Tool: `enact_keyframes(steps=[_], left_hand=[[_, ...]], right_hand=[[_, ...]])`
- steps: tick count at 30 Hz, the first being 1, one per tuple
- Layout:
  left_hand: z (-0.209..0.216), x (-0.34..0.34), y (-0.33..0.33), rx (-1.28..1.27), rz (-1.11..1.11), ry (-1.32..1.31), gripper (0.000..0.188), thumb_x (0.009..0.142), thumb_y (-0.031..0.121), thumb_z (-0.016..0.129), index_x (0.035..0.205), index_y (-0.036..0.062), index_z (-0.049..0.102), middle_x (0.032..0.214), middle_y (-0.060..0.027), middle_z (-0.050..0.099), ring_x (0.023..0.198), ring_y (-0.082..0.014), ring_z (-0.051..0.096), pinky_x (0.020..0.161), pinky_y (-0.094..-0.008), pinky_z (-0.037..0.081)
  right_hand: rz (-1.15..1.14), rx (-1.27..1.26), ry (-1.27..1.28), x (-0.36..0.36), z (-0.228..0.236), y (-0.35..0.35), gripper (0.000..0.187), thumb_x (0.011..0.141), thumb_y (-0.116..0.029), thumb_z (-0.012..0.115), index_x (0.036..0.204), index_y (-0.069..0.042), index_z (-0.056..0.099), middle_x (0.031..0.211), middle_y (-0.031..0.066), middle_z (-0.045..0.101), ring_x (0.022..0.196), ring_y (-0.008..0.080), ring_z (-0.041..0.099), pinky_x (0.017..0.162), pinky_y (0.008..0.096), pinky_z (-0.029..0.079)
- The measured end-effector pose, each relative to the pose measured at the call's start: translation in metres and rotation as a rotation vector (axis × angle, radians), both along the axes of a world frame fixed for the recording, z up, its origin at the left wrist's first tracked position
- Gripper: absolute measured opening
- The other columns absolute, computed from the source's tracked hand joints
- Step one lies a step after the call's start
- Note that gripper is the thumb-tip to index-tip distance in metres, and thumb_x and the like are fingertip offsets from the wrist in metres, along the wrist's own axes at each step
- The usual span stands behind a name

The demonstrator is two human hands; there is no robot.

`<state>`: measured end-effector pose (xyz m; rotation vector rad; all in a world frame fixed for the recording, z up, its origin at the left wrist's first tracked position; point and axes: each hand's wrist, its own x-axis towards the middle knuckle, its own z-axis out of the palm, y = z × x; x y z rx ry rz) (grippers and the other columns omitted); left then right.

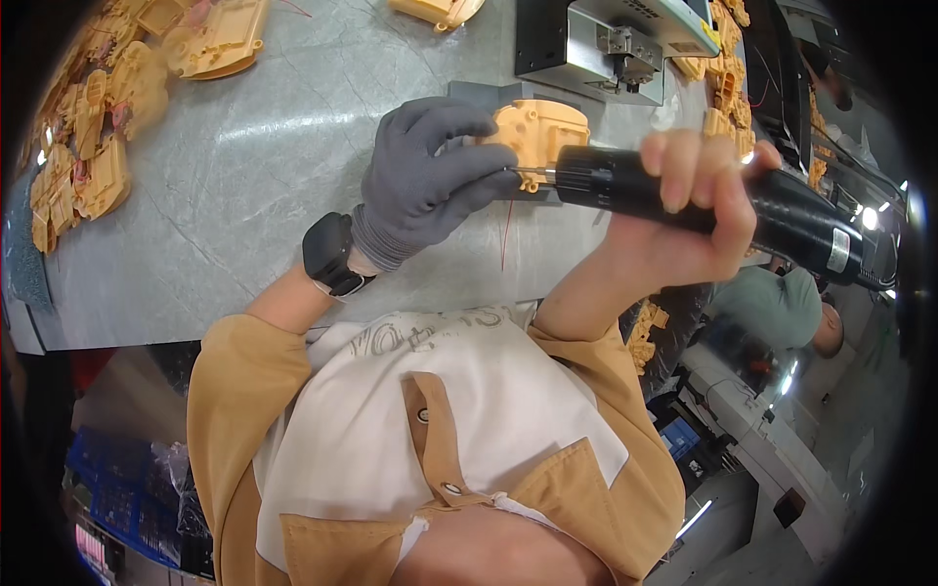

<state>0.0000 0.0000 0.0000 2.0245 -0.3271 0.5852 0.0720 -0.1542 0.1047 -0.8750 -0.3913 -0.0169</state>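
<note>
Grey knit glove on L hand (430,174): 1 pc., fingers bent, slightly apart, tips at L side of housing and beside driver bit (535,171); thumb hidden, so I couldn't tell if they pinched anything.
R hand (699,195): bare, fingers clamped round blk. elec. driver (616,181), which I had approx. horiz., bit pointing L across housing's lower part.
Housing (539,127): 1 pc., orange plastic, on dk. grey block (473,93), lower R portion behind driver.
Red wire (507,234): thin, ran from below housing twd. near edge (147,346) of table (264,210).
Metal machine (616,49): just beyond housing, slightly R; tightest side on my feed.
Orange parts (93,146): qty. many, heaped along table's L edge.
Room: widest stretch I had ran betw. glove and L heap; narrower strip betw. wrists and near edge.
</note>
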Motion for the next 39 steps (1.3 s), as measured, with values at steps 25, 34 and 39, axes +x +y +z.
enact_keyframes(steps=[25, 34, 39], left_hand=[[-0.004, 0.008, -0.007, -0.081, 0.143, 0.018, 0.069, 0.063, 0.034, 0.076, 0.121, 0.01, 0.047, 0.117, -0.0103, 0.05, 0.107, -0.029, 0.048, 0.088, -0.0374, 0.041], [-0.006, 0.01, -0.009, 0.011, 0.049, 0.168, 0.073, 0.061, 0.033, 0.077, 0.122, 0.0083, 0.045, 0.111, -0.0105, 0.054, 0.102, -0.0289, 0.051, 0.088, -0.0386, 0.041], [-0.007, 0.012, -0.01, 0.024, 0.072, 0.123, 0.068, 0.064, 0.038, 0.075, 0.119, 0.0083, 0.046, 0.104, -0.0099, 0.057, 0.095, -0.0288, 0.055, 0.085, -0.0399, 0.043]], right_hand=[[-0.058, -0.085, -0.218, 0.013, 0.014, -0.003, 0.044, 0.077, -0.004, 0.043, 0.12, -0.01, 0.038, 0.06, 0.004, 0.041, 0.047, 0.0163, 0.045, 0.056, 0.0357, 0.043], [-0.224, -0.478, -0.325, 0.029, 0.005, 0.021, 0.041, 0.072, -0.002, 0.054, 0.106, 0.004, 0.032, 0.055, 0.0073, 0.054, 0.046, 0.0139, 0.05, 0.071, 0.0275, 0.043], [-0.216, -0.445, -0.264, 0.028, 0.002, 0.03, 0.045, 0.07, -0.002, 0.058, 0.107, 0.005, 0.031, 0.055, 0.0067, 0.055, 0.046, 0.0128, 0.05, 0.062, 0.0232, 0.043]])
